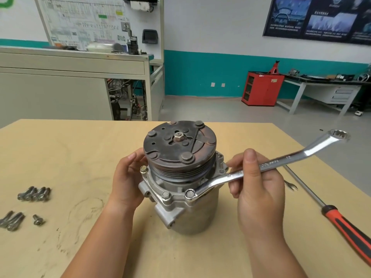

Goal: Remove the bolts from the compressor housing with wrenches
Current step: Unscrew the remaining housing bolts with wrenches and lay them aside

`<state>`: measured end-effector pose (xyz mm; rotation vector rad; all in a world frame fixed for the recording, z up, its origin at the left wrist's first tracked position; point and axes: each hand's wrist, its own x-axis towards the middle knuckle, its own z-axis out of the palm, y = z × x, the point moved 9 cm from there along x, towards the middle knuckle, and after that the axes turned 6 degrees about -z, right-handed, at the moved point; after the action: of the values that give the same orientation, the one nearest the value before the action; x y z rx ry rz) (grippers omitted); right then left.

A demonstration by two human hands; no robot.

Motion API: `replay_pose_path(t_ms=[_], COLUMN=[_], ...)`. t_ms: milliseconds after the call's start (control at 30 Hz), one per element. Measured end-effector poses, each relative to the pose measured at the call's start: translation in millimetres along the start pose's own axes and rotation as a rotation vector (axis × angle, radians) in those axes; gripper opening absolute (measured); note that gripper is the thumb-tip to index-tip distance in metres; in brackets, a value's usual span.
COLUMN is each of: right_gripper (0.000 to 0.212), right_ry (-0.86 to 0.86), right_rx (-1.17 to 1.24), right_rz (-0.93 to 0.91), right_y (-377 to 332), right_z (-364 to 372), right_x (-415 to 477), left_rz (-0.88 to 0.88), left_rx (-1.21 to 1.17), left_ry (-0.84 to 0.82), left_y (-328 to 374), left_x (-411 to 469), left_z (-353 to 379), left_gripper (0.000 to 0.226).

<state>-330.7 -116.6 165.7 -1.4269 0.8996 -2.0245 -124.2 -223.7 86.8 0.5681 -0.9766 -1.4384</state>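
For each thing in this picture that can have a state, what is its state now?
compressor: upright on the table
ring wrench: near ring seated over a front flange bolt
front flange bolt: still in place
neighbouring bolt: still in place, no tool on it
loose bolts: removed, lying on the table
screwdriver: lying unused
left hand: holds the compressor
right hand: grips the ring wrench

Tan wooden table (pixel 90 149), scuffed with dark marks. The compressor (pixel 198 215) stands upright at centre. Nine o'clock from it, a cluster of bolts (pixel 34 194); eight o'clock, more bolts (pixel 12 220) and a single bolt (pixel 38 220). Three o'clock, a red-and-black screwdriver (pixel 331 213), with an open-end wrench (pixel 291 186) just beside its shaft.
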Motion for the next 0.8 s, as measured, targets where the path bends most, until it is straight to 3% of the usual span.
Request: replay_pose_path(t_ms=[100,267,367,533,700,800], right_gripper=[0.035,0.035,0.033,0.034,0.032,0.029], right_ry=[-0.062,-0.118,-0.086,-0.178,-0.359,-0.284], right_rx=[0.042,0.036,0.038,0.110,-0.037,0.183], right_rz=[0.052,0.130,0.194,0.330,0.367,0.346], right_y=[4,11,21,31,24,11], right_z=[2,2,0,8,21,22], right_x=[0,7,8,12,29,25], left_rz=[-0.022,0.055,0.087,0.167,0.248,0.255], left_rx=[-0.039,-0.007,0.073,0.315,0.371,0.345], left_ry=[0.043,0.052,0.040,0.050,0.042,0.070], left_y=[-2,3,3,-1,1,0], left_x=[-4,-15,-26,-36,-39,-41], left_z=[-3,1,6,9,9,5], left_gripper=[0.061,0.074,0.095,0.105,0.100,0.090])
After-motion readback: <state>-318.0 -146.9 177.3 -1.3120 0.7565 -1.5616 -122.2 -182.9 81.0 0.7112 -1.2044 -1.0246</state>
